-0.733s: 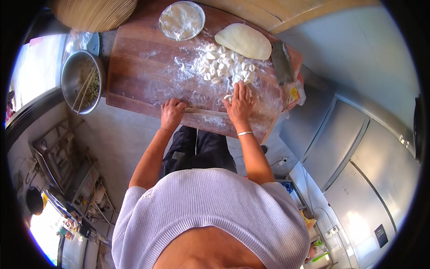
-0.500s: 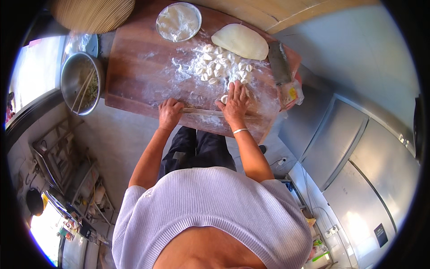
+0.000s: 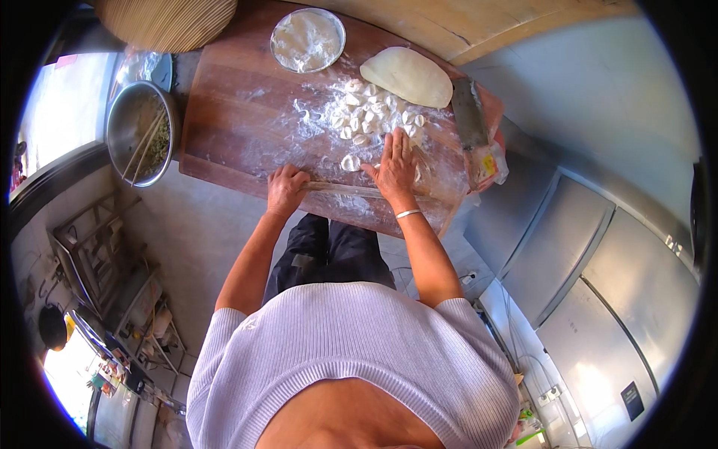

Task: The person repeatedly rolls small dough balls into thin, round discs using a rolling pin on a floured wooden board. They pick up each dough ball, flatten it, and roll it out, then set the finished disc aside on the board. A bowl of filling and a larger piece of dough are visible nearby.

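Observation:
A thin wooden rolling pin [image 3: 345,189] lies across the near edge of the floury board. My left hand [image 3: 288,188] is curled over its left end. My right hand [image 3: 397,169] lies flat, fingers stretched toward the far side; its heel is over or beside the pin, and what its palm covers is hidden. A small flattened dough disc [image 3: 350,162] sits just left of my right thumb. Beyond my right fingertips, several small dough pieces [image 3: 368,116] are scattered in flour. Behind them rests a large folded slab of dough [image 3: 407,77].
On the board [image 3: 232,127], a round dish of flour [image 3: 307,40] stands at the back and a wide cleaver blade [image 3: 469,114] lies right. A metal bowl with filling and chopsticks [image 3: 142,135] is at left. A woven round tray [image 3: 168,19] sits far left, a plastic bag [image 3: 490,166] right.
The dough disc now lies farther left, apart from my right hand. My right hand has shifted slightly right and stays flat. My left hand keeps its place on the rolling pin.

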### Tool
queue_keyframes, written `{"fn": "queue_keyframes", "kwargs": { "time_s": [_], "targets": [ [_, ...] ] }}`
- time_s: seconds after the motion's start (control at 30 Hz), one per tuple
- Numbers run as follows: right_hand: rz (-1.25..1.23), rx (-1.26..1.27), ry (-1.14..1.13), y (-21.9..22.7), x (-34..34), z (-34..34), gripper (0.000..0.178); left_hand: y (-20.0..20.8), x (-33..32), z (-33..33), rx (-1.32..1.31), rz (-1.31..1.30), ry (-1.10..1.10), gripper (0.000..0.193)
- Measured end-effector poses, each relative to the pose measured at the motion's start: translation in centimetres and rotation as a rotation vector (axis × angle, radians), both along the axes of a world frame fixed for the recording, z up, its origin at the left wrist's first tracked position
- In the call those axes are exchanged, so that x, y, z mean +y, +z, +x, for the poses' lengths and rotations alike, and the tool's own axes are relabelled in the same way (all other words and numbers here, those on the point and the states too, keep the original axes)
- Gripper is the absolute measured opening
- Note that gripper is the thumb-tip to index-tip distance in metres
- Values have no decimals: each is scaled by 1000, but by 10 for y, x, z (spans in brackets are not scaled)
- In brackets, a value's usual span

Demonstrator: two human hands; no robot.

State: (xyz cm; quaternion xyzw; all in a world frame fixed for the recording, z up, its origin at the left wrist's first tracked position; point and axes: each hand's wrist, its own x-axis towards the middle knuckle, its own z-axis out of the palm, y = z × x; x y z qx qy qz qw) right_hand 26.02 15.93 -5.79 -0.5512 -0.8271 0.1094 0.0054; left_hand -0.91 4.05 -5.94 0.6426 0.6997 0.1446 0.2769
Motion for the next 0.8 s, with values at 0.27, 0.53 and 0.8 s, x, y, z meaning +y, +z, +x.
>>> {"fn": "queue_keyframes", "kwargs": {
  "time_s": [0.27,0.53,0.8],
  "targets": [
    [-147,39,-7,6,-3,-3,91,0,2,-3,7,18,-19,27],
    [-190,38,222,20,-62,-33,81,3,4,-3,-7,26,-37,28],
    [-125,211,62,23,-77,-12,66,-1,-14,-1,33,134,-46,23]
  ]
}}
